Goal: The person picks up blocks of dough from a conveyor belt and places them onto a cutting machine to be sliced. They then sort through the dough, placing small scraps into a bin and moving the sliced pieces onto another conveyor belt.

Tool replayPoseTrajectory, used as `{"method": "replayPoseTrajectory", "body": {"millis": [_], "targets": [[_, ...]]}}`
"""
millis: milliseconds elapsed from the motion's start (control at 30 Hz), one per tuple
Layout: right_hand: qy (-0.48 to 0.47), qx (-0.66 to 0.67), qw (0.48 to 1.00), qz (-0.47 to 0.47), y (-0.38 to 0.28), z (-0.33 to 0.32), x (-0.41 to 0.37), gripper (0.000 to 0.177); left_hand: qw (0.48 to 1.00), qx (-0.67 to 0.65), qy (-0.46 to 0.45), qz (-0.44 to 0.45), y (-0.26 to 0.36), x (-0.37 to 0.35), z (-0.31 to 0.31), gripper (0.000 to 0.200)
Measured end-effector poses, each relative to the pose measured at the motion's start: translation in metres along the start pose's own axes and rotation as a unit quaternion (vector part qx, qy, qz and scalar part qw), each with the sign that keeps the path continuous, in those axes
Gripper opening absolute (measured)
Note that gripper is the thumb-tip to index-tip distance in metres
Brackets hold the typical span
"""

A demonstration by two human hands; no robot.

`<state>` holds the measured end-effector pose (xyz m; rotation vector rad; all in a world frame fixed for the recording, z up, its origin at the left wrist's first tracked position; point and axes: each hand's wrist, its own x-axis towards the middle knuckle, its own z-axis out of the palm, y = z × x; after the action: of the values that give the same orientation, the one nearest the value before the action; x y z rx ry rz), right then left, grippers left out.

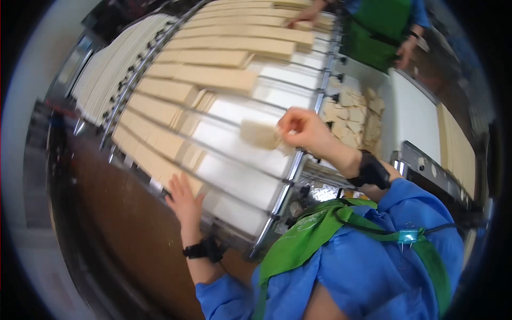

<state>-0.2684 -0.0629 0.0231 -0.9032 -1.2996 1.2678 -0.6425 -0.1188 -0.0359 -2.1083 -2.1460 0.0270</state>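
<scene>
My right hand (301,129) is closed in a pinch on the edge of a pale wafer-like piece (258,134), which is blurred and hangs over the white belt (234,154). On the near left, my left hand (185,201) has its fingers spread, with the fingertips at the end of a row of flat cream-coloured sheets (154,146). These sheets lie overlapping in long rows between thin metal rods (208,140) that run across the belt.
Right of the belt, a bin (386,88) holds many broken pale pieces (349,114). Beyond it stands a white board (413,112) beside stacked long strips (456,144). Across the belt, a co-worker in a green apron (376,32) has one hand (306,15) over the far rows. Metal rails (281,202) edge the belt.
</scene>
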Motion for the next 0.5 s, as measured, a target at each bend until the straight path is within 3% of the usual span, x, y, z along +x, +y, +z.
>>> {"method": "replayPoseTrajectory", "body": {"millis": [67, 100, 167, 200, 233, 267, 300, 333, 400, 500], "targets": [[0.114, 0.057, 0.991, -0.033, -0.027, -0.065, -0.017, 0.010, 0.998, 0.059, -0.009, 0.028, -0.004, 0.009, 0.000, 0.092], [0.179, -0.008, 0.981, -0.078, -0.025, -0.103, -0.026, 0.005, 0.994, 0.107, -0.011, 0.026, -0.010, 0.011, 0.010, 0.094], [0.261, -0.295, 0.915, -0.082, -0.024, -0.159, -0.050, 0.006, 0.992, 0.112, -0.003, 0.050, -0.045, 0.025, 0.047, 0.105], [0.296, -0.426, 0.853, -0.060, -0.020, -0.186, -0.066, 0.008, 0.979, 0.139, -0.137, -0.060, 0.008, 0.026, -0.018, 0.109], [0.287, -0.496, 0.816, -0.078, -0.008, -0.213, -0.082, 0.011, 0.977, 0.146, -0.146, -0.044, 0.013, 0.029, -0.026, 0.109], [0.269, -0.561, 0.778, -0.091, -0.002, -0.238, -0.101, 0.013, 0.984, 0.101, -0.107, -0.101, 0.066, 0.028, -0.072, 0.092], [0.299, -0.546, 0.782, -0.038, -0.008, -0.252, -0.124, 0.012, 0.950, 0.292, -0.005, 0.108, -0.021, 0.070, 0.028, 0.088], [0.322, -0.524, 0.788, 0.013, -0.014, -0.260, -0.145, 0.012, 0.997, 0.035, 0.047, 0.041, 0.045, 0.062, -0.026, 0.099], [0.395, -0.485, 0.778, 0.057, -0.014, -0.290, -0.189, 0.012, 0.946, 0.014, 0.221, 0.238, 0.121, 0.073, -0.051, 0.076], [0.522, -0.462, 0.714, 0.068, -0.008, -0.344, -0.266, 0.019, 0.893, -0.195, 0.134, 0.384, 0.268, 0.085, -0.064, 0.070]]}}
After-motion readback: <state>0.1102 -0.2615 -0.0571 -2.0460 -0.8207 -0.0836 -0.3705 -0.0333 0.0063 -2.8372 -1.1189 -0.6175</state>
